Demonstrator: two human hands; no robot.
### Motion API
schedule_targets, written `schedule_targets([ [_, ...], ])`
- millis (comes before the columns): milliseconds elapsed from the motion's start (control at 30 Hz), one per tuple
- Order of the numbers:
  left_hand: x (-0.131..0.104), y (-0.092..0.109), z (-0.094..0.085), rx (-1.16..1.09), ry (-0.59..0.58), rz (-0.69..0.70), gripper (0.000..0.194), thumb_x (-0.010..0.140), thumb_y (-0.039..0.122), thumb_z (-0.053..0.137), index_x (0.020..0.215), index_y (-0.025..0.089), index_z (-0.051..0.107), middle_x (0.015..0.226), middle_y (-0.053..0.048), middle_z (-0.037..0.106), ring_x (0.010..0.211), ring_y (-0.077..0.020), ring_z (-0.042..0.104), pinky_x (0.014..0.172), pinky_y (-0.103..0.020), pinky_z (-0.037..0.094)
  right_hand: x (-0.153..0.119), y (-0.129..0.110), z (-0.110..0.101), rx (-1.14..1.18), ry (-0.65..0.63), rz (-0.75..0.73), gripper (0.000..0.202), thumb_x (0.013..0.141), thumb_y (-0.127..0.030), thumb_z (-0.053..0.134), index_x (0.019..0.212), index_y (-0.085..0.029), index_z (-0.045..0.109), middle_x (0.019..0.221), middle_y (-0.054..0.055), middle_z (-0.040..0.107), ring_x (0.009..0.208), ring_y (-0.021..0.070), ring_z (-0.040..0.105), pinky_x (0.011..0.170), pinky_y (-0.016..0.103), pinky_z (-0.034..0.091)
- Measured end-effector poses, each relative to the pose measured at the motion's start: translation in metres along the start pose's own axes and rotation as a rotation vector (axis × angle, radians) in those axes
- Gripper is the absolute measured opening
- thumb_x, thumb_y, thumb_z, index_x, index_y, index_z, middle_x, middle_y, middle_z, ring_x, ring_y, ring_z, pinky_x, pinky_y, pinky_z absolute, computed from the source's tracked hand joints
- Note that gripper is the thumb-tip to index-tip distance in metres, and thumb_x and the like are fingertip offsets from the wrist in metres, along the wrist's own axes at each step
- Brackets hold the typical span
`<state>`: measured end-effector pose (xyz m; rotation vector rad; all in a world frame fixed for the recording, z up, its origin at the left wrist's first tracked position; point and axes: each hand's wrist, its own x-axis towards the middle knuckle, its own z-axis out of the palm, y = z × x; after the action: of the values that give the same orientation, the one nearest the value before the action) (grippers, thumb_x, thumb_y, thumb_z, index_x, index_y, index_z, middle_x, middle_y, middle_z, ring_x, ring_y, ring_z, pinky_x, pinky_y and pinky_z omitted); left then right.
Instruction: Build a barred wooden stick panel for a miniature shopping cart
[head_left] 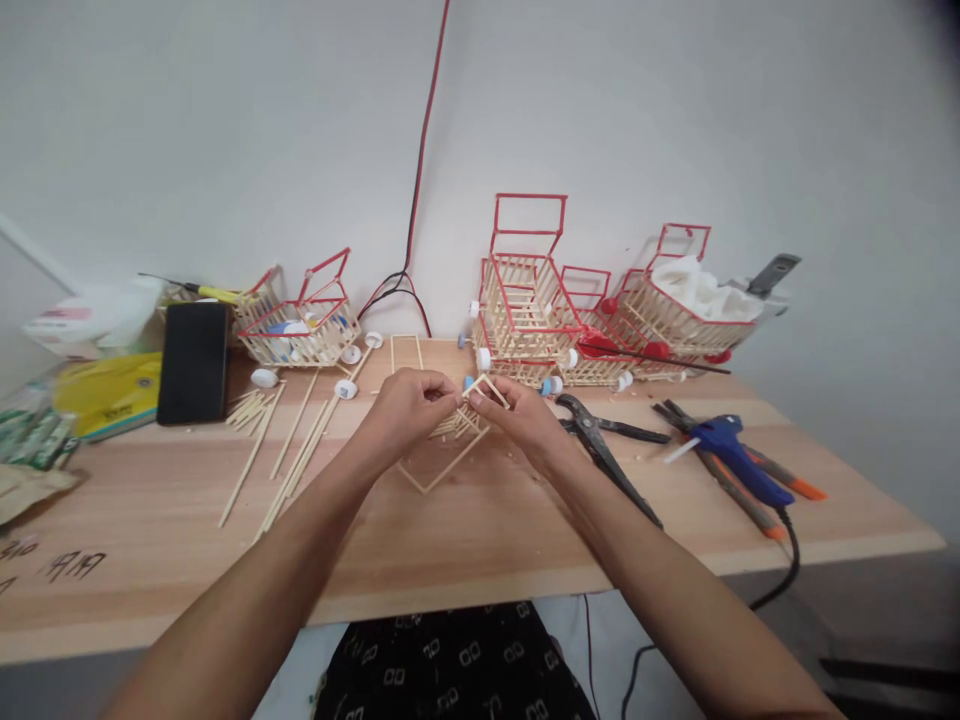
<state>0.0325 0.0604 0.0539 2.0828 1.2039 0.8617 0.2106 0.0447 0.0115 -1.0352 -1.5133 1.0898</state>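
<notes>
My right hand (523, 412) pinches a small frame of pale wooden sticks (491, 382) above the middle of the table. Close beside it, my left hand (412, 408) has its thumb and fingers pressed together at the frame's left side; whatever is between those fingertips is too small to make out. Beneath the hands lies a larger stick frame (450, 466), partly covered by them. Short cut sticks (452, 430) are heaped under the fingers. Just behind my left hand rests another stick frame (406, 340), its near part hidden.
Miniature stick carts with red trim (525, 290) line the wall, another cart (304, 335) at left. Long sticks (300, 470) and a black phone (193, 362) lie left. Black pincers (600, 440), a blue glue gun (739, 455) and orange-handled pliers (750, 505) lie right.
</notes>
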Motion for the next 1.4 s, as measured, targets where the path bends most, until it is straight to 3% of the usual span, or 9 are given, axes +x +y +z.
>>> schedule_targets([
  [233,-0.0001,-0.0004,0.0019,0.053,0.004,0.064,0.021,0.076,0.026,0.056,0.064,0.013,0.068,0.061,-0.002,0.067,0.06,-0.0132,0.058,0.057,-0.022,0.039,0.0006,0.0005,0.0003,-0.016,-0.025,0.006,0.028,0.077,-0.044,0.067,0.085,-0.018,0.06,0.079,-0.001,0.057,0.074,0.0135,0.051,0.072,0.026,0.038],
  [800,-0.002,0.0055,0.0052,0.069,0.016,-0.009,0.017,0.073,0.021,0.056,0.062,0.014,0.066,0.054,-0.001,0.061,0.054,-0.0128,0.054,0.053,-0.023,0.035,-0.0007,-0.0005,-0.0009,-0.047,-0.061,0.007,0.026,0.079,-0.042,0.064,0.079,-0.018,0.054,0.075,-0.003,0.05,0.07,0.0127,0.046,0.068,0.025,0.034],
  [1400,0.0015,-0.0025,0.0037,0.086,-0.027,-0.022,0.022,0.074,0.027,0.056,0.064,0.013,0.069,0.059,-0.003,0.066,0.059,-0.0145,0.056,0.056,-0.023,0.036,-0.001,-0.0022,0.0023,-0.036,-0.043,0.063,0.029,0.077,-0.045,0.066,0.081,-0.018,0.06,0.076,-0.001,0.057,0.072,0.0137,0.051,0.07,0.026,0.038],
])
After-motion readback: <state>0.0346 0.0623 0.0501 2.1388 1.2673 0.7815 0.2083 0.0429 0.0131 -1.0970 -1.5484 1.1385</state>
